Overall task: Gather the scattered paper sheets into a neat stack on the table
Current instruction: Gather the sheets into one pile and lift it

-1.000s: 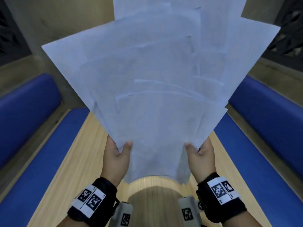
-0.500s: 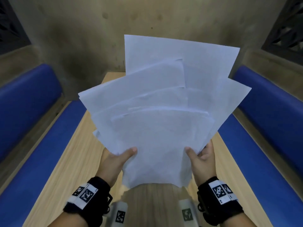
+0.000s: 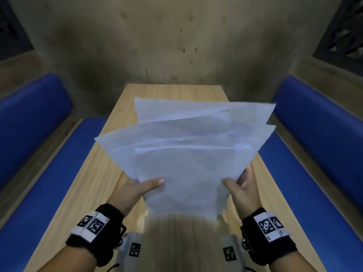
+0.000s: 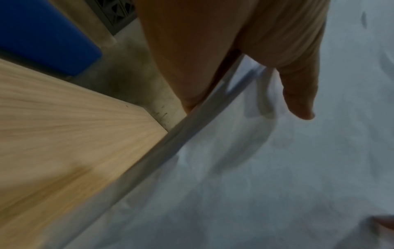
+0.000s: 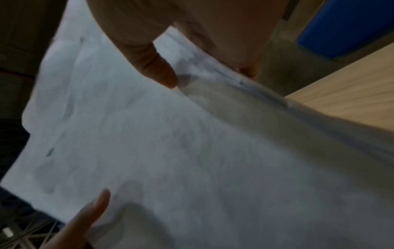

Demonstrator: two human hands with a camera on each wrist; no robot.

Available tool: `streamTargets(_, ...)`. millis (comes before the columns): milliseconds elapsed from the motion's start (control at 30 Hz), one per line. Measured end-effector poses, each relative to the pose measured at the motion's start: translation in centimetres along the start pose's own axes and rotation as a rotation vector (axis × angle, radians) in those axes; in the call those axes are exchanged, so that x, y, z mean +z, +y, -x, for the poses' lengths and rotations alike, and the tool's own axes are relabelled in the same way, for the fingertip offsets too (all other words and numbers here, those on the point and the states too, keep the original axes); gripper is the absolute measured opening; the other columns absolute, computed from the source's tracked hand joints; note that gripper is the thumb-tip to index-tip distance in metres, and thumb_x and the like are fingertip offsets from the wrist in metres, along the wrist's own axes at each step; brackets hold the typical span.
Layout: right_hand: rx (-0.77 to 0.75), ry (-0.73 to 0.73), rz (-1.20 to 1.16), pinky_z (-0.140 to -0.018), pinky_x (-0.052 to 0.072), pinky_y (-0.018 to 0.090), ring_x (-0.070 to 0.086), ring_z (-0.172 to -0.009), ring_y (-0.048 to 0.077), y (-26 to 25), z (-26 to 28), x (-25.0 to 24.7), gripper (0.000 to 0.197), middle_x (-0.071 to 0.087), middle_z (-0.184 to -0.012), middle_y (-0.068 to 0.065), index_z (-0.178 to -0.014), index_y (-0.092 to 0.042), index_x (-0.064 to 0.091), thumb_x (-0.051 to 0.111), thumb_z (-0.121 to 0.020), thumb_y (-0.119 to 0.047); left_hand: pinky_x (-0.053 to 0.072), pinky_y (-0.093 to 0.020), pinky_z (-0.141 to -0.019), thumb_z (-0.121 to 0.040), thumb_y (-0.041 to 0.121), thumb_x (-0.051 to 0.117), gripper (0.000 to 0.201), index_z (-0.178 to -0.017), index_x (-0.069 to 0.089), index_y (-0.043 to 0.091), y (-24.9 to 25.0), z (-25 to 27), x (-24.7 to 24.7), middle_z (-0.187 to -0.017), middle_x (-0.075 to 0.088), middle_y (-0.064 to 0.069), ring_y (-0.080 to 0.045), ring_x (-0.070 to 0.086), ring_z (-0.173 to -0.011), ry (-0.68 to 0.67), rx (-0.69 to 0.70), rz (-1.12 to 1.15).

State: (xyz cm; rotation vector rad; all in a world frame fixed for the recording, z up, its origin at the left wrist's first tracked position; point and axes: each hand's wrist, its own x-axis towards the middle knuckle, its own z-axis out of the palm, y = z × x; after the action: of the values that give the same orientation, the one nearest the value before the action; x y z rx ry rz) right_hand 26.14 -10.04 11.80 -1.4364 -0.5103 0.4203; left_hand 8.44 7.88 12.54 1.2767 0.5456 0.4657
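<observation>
Several white paper sheets (image 3: 188, 154) are fanned out and held tilted over the wooden table (image 3: 82, 183). My left hand (image 3: 135, 188) grips the fan's lower left edge, thumb on top and fingers hidden beneath. My right hand (image 3: 240, 185) grips the lower right edge the same way. In the left wrist view the thumb (image 4: 298, 94) lies on the paper sheets (image 4: 266, 168) beside the table (image 4: 64, 134). The right wrist view shows the thumb (image 5: 155, 67) pressing on the paper sheets (image 5: 170, 143). The sheets' corners stick out unevenly.
Blue padded benches run along both sides, the left bench (image 3: 39, 173) and the right bench (image 3: 314, 173). A stained concrete wall (image 3: 176, 46) closes the far end of the table. Dark lattice panels sit at the upper corners.
Both hands have brought the fanned sheets down from in front of my face toward the table. The far end of the table and the wall now show above the paper.
</observation>
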Motion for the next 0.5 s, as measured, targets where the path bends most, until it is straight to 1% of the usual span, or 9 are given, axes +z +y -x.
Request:
streamTargets(33,0.007,-0.004,0.02,-0.084,0.056,0.039,0.068,-0.099,0.021,0.2,0.1,0.2,0.051,0.069,-0.107,0.009,-0.123,-0.013,0.053,0.053,-0.079,0.015,0.053,-0.009,-0.065,-0.065,0.004,0.076,0.043,-0.108,0.067,0.004,-0.2,-0.1,0.1,-0.089,0.08,0.005,-0.002,0.075,-0.083,-0.006,0.014,-0.028)
streamTargets(67,0.011,0.0,0.025,-0.083,0.056,0.04,0.068,-0.099,0.024,0.4,0.2,0.4,0.049,0.069,-0.107,0.011,-0.121,-0.012,0.054,0.052,-0.079,0.013,0.056,-0.015,-0.07,-0.067,0.0,0.079,0.048,-0.113,0.066,0.004,-0.5,-0.2,0.0,-0.098,0.079,0.0,-0.011,0.075,-0.092,0.006,0.037,-0.045)
streamTargets(100,0.015,0.01,0.015,-0.081,0.056,0.039,0.068,-0.098,0.026,0.4,0.2,0.5,0.048,0.069,-0.106,0.012,-0.12,-0.012,0.055,0.051,-0.079,0.013,0.057,-0.022,-0.074,-0.069,-0.001,0.079,0.051,-0.118,0.065,0.005,-0.6,-0.4,-0.1,-0.106,0.077,-0.005,-0.019,0.073,-0.099,0.019,0.062,-0.044)
streamTargets(167,0.014,0.021,-0.034,-0.077,0.056,0.036,0.067,-0.095,0.028,0.1,0.0,0.1,0.049,0.069,-0.103,0.011,-0.116,-0.015,0.056,0.049,-0.08,0.017,0.058,-0.028,-0.078,-0.072,0.001,0.075,0.05,-0.121,0.064,0.006,-0.7,-0.6,-0.5,-0.115,0.073,-0.01,-0.027,0.07,-0.106,0.048,0.093,-0.013)
streamTargets(233,0.009,0.005,-0.045,-0.077,0.055,0.036,0.067,-0.094,0.026,-0.1,-0.2,0.0,0.051,0.069,-0.102,0.009,-0.115,-0.018,0.055,0.048,-0.08,0.019,0.059,-0.032,-0.08,-0.073,0.002,0.073,0.048,-0.12,0.065,0.007,-0.7,-0.8,-0.6,-0.117,0.073,-0.011,-0.03,0.069,-0.108,0.059,0.114,0.018)
streamTargets(333,-0.002,-0.022,0.013,-0.074,0.054,0.036,0.07,-0.088,0.018,-0.2,-0.1,0.5,0.049,0.071,-0.098,0.006,-0.116,-0.014,0.057,0.05,-0.077,0.016,0.059,-0.035,-0.079,-0.076,0.001,0.074,0.044,-0.117,0.065,0.013,-0.1,-1.0,0.3,-0.116,0.073,-0.01,-0.028,0.07,-0.106,0.033,0.121,0.045)
streamTargets(400,-0.025,0.006,-0.019,-0.074,0.055,0.037,0.069,-0.09,0.019,-0.4,-0.1,0.6,0.051,0.07,-0.101,0.008,-0.118,-0.014,0.056,0.05,-0.077,0.015,0.059,-0.037,-0.08,-0.075,0.004,0.074,0.042,-0.114,0.067,0.016,0.5,-1.2,0.7,-0.115,0.073,-0.009,-0.026,0.071,-0.104,0.049,0.166,0.063)
streamTargets(467,-0.043,0.007,-0.042,-0.075,0.056,0.035,0.068,-0.092,0.019,-0.7,-0.2,0.5,0.055,0.07,-0.103,0.007,-0.12,-0.018,0.054,0.05,-0.078,0.017,0.059,-0.036,-0.078,-0.069,0.017,0.081,0.045,-0.112,0.068,0.017,1.3,-1.3,0.9,-0.113,0.074,-0.008,-0.027,0.071,-0.104,0.052,0.188,0.071)
streamTargets(500,-0.045,-0.006,-0.013,-0.072,0.057,0.031,0.069,-0.091,0.016,-0.7,-0.3,0.5,0.053,0.071,-0.1,0.003,-0.119,-0.018,0.054,0.05,-0.078,0.016,0.059,-0.035,-0.079,-0.064,0.026,0.086,0.055,-0.115,0.066,0.017,1.5,-1.3,1.0,-0.114,0.073,-0.007,-0.028,0.07,-0.106,0.04,0.194,0.041)
